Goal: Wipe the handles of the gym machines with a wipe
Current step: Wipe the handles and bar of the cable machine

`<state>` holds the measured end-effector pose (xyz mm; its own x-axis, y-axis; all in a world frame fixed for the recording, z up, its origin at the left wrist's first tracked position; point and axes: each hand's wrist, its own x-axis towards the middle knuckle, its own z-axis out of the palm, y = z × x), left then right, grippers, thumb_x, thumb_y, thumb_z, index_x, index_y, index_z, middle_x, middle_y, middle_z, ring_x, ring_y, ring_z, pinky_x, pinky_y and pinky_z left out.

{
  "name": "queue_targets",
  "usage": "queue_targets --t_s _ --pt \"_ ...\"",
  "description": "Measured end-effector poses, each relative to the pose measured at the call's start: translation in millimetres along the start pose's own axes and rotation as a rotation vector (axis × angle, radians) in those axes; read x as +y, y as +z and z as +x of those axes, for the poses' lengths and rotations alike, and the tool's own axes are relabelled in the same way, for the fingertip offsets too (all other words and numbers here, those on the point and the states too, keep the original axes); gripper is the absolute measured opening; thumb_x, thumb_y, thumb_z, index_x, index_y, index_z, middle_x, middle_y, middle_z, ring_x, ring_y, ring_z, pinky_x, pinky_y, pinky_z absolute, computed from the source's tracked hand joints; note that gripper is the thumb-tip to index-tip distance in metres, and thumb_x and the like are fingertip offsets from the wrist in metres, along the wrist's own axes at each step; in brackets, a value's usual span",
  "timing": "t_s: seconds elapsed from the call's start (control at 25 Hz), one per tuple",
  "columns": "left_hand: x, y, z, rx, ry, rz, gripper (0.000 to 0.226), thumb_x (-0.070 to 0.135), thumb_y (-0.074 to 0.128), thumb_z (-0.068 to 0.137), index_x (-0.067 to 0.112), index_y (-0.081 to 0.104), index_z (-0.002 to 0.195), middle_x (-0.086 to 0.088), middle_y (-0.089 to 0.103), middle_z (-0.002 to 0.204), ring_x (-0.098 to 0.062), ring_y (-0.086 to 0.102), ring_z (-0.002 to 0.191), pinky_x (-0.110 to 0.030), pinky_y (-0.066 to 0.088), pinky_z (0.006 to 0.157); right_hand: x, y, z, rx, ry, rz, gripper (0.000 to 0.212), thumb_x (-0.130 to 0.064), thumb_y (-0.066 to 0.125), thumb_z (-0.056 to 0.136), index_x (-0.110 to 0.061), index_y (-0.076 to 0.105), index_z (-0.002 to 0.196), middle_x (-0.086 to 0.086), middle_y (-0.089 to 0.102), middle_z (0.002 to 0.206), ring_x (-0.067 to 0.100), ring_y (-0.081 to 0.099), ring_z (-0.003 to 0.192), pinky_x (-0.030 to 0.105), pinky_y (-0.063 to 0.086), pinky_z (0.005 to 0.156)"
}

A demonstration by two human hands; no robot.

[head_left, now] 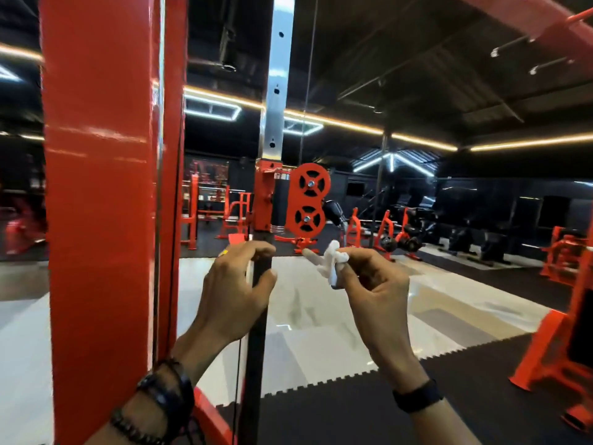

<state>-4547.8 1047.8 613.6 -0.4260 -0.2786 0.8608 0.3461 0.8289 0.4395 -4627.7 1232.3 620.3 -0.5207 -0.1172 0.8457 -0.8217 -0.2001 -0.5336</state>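
**Wipe sits at three o'clock from the upright bar**

Far left stands the red machine post (102, 187), a thin cable running down just beside it. Next comes the dark vertical bar (258, 332), its long axis running straight from twelve to six o'clock, rising toward the perforated steel rail (277, 91) above. The left hand (236, 297) grips this bar, fingers curled round it from the nine o'clock side, thumb tip showing on the near face.

At three o'clock from that grip, and level with it, the right hand (375, 293) pinches the crumpled white wipe (330, 261) between thumb and fingertips. The wipe is near the bar but not touching it; open floor shows between them.

Judging by this, the right hand carries the cloth and is the one to travel, a short move toward nine o'clock, then strokes along the bar's vertical axis. The left hand covers part of the bar, so that stretch probably stays unwiped until it shifts.
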Motion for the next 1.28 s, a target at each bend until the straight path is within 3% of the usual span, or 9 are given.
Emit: queue_targets --t_s 0.24,0.36,0.48,0.64,0.8,0.96,1.04,1.16,1.28 --pt "-48 31 65 0.111 0.073 0.124 0.036 0.024 0.062 0.079 0.020 0.066 0.115 0.009 0.065 0.114 -0.010 0.056 0.111 -0.022 0.044 0.095 89 53 62 0.049 0.043 0.220 0.006 -0.015 0.069 0.092 -0.016 0.074 0.094 -0.002 0.073 0.084 0.023 0.069 0.078 0.048 0.060 0.070" --pt "-68 42 101 0.102 0.122 0.175 0.046 0.026 0.064 0.077 0.017 0.063 0.122 0.005 0.063 0.121 -0.012 0.056 0.117 -0.032 0.045 0.102 124 73 99 0.098 0.082 0.333 0.013 -0.008 0.070 0.089 -0.021 0.074 0.091 -0.006 0.074 0.083 0.013 0.068 0.078 0.036 0.058 0.072" --pt "-88 50 139 0.110 0.123 0.145 0.061 0.034 0.063 0.075 0.018 0.055 0.133 0.007 0.057 0.130 -0.007 0.052 0.124 -0.026 0.041 0.106 154 93 126 0.085 0.050 0.378 0.012 -0.008 0.069 0.089 -0.019 0.073 0.090 -0.006 0.073 0.081 0.008 0.067 0.075 0.022 0.053 0.068" --pt "-108 55 180 0.014 0.131 0.085 0.074 0.040 0.063 0.075 0.018 0.046 0.144 0.007 0.049 0.144 -0.006 0.043 0.135 -0.024 0.035 0.113 177 116 147 0.132 0.050 0.430 0.010 -0.007 0.069 0.089 -0.014 0.074 0.095 -0.007 0.074 0.085 0.007 0.069 0.079 0.016 0.051 0.070" --pt "-121 55 215 -0.110 0.195 0.025 0.072 0.042 0.059 0.080 0.019 0.045 0.146 0.012 0.048 0.147 -0.003 0.041 0.139 -0.016 0.034 0.110 186 137 156 0.129 -0.051 0.369 0.016 -0.010 0.069 0.090 -0.018 0.073 0.103 -0.006 0.072 0.099 0.014 0.068 0.096 0.024 0.055 0.079" --pt "-131 71 237 -0.156 0.282 -0.070 0.053 0.037 0.056 0.085 0.010 0.061 0.130 -0.002 0.064 0.131 -0.022 0.056 0.127 -0.041 0.044 0.106 188 148 167 0.121 -0.206 0.273 0.016 -0.005 0.069 0.090 -0.012 0.073 0.104 -0.003 0.070 0.102 0.020 0.067 0.099 0.038 0.056 0.082" --pt "-138 80 245 -0.137 0.300 -0.139 0.044 0.034 0.052 0.091 0.004 0.068 0.118 -0.007 0.070 0.116 -0.028 0.063 0.114 -0.045 0.049 0.099 183 152 190 0.156 -0.221 0.276 0.014 -0.005 0.068 0.091 -0.010 0.073 0.103 -0.001 0.071 0.100 0.019 0.068 0.097 0.038 0.056 0.083" --pt "-151 85 252 -0.084 0.298 -0.261 0.048 0.028 0.040 0.100 -0.012 0.067 0.103 -0.025 0.068 0.098 -0.039 0.064 0.095 -0.049 0.050 0.086 181 154 204 0.186 -0.230 0.274 0.013 -0.005 0.067 0.091 -0.011 0.073 0.101 0.000 0.071 0.099 0.018 0.068 0.095 0.032 0.055 0.083" --pt "-158 91 252 -0.024 0.307 -0.299 0.059 0.030 0.036 0.102 -0.022 0.059 0.090 -0.039 0.058 0.088 -0.050 0.056 0.085 -0.052 0.045 0.078 198 159 163 0.213 -0.214 0.266 0.010 -0.012 0.071 0.090 -0.017 0.074 0.099 -0.001 0.071 0.099 0.020 0.068 0.097 0.037 0.056 0.083"
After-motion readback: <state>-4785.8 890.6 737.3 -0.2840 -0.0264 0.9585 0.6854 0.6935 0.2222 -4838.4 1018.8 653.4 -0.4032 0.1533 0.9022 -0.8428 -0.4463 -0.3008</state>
